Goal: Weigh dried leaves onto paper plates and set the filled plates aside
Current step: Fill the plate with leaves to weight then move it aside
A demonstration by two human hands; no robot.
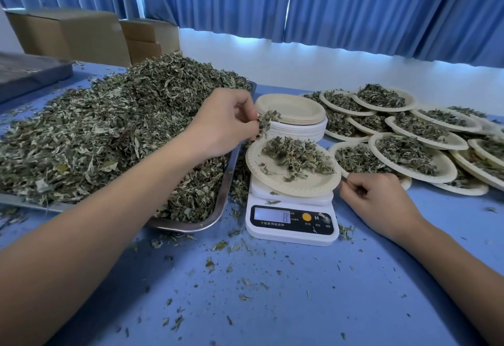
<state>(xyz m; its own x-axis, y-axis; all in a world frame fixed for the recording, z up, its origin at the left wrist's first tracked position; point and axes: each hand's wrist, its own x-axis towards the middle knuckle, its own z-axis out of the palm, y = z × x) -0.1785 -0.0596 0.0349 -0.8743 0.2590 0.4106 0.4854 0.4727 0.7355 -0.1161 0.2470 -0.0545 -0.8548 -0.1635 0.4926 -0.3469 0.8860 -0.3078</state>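
A paper plate [272, 176] with a small heap of dried leaves [297, 155] sits on a white digital scale [291, 225] whose display shows 8. My left hand [223, 125] hovers just above the plate's left rim and pinches a tuft of leaves [268, 119]. My right hand [373, 195] rests on the table at the plate's right edge, fingers curled and pinching the rim. A big pile of dried leaves [114, 133] fills a metal tray [218, 204] on the left.
A stack of empty paper plates [294, 111] stands behind the scale. Several filled plates [409, 155] overlap on the right. Cardboard boxes [81, 35] sit at the back left under blue curtains. Leaf crumbs litter the blue table [272, 291].
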